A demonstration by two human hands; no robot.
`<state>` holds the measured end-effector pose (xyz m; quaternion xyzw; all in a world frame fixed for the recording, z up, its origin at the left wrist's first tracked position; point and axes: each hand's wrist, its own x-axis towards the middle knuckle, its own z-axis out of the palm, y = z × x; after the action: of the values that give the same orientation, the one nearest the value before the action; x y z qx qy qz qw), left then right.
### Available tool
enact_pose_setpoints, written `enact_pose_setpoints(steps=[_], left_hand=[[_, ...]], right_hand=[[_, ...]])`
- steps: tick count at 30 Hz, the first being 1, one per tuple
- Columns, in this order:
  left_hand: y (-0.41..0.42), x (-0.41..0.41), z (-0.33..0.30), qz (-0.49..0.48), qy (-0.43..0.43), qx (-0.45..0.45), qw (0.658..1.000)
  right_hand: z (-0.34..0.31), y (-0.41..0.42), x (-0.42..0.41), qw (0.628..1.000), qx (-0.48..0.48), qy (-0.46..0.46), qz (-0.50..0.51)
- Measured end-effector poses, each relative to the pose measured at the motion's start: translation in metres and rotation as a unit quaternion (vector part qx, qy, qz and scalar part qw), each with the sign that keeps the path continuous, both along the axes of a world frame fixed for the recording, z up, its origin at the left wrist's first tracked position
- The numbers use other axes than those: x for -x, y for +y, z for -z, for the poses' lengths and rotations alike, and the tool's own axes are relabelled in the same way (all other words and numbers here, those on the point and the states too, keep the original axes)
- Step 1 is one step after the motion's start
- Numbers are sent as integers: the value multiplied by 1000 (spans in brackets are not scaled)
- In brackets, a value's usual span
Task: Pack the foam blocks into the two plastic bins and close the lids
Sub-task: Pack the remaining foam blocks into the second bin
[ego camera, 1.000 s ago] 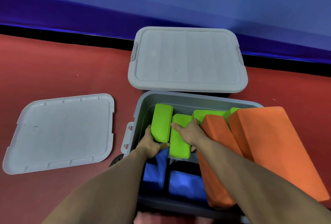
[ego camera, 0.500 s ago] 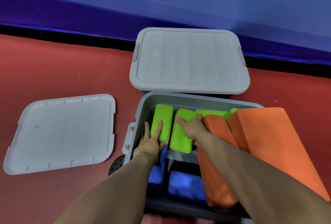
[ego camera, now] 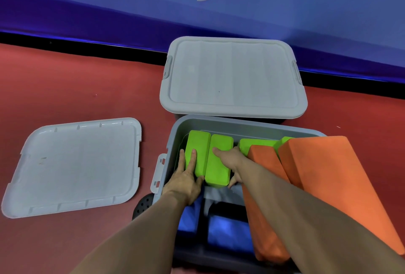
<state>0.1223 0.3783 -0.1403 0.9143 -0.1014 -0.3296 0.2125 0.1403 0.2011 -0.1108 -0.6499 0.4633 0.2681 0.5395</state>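
Observation:
An open grey bin (ego camera: 175, 133) sits in front of me on the red floor. Two green foam blocks stand side by side at its far left. My left hand (ego camera: 186, 175) lies on the left green block (ego camera: 198, 144) with straight fingers. My right hand (ego camera: 230, 162) holds the second green block (ego camera: 220, 164), fingers across its top and thumb at its near end. More green blocks (ego camera: 256, 144) lie behind. Two large orange blocks (ego camera: 324, 177) lean in the bin's right side. Blue blocks (ego camera: 225, 232) lie at the near end. A second bin (ego camera: 232, 78) stands beyond with its lid on.
A loose grey lid (ego camera: 74, 166) lies upside down on the floor to the left. A small black perforated object (ego camera: 143, 204) pokes out beside the open bin's near left corner. A blue wall with a black base strip runs along the back.
Both green blocks have shifted toward the bin's far left and now stand tight together. My left fingers have straightened over the left block; my right hand has slid farther over the second.

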Motion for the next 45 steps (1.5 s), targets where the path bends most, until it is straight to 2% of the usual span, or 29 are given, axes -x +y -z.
enact_pose_setpoints(steps=[3,16,21,26,29,33,35,40,45], left_hand=[[-1,2,1,-15,5,7,1000],[0,-2,2,-29,6,42,999],[-2,-5,2,-19,15,30,999],[-2,-4,-9,-23,30,61,997],[-3,0,-23,-19,25,61,998],[-12,2,-53,-2,-33,41,999],[-19,5,-74,9,-40,59,997],[-35,25,-132,66,-43,109,991],[-40,59,-160,58,-62,112,990]], right_hand=[[0,-4,2,1000,-9,0,-12],[15,2,-12,993,74,-30,-92],[7,2,-7,980,140,-62,-123],[-18,2,8,961,183,-84,-188],[-39,0,32,937,229,-136,-227],[-81,-4,81,890,301,-200,-277],[-96,-10,105,870,337,-214,-290],[-119,-28,155,876,346,-198,-273],[-132,-44,194,870,346,-198,-290]])
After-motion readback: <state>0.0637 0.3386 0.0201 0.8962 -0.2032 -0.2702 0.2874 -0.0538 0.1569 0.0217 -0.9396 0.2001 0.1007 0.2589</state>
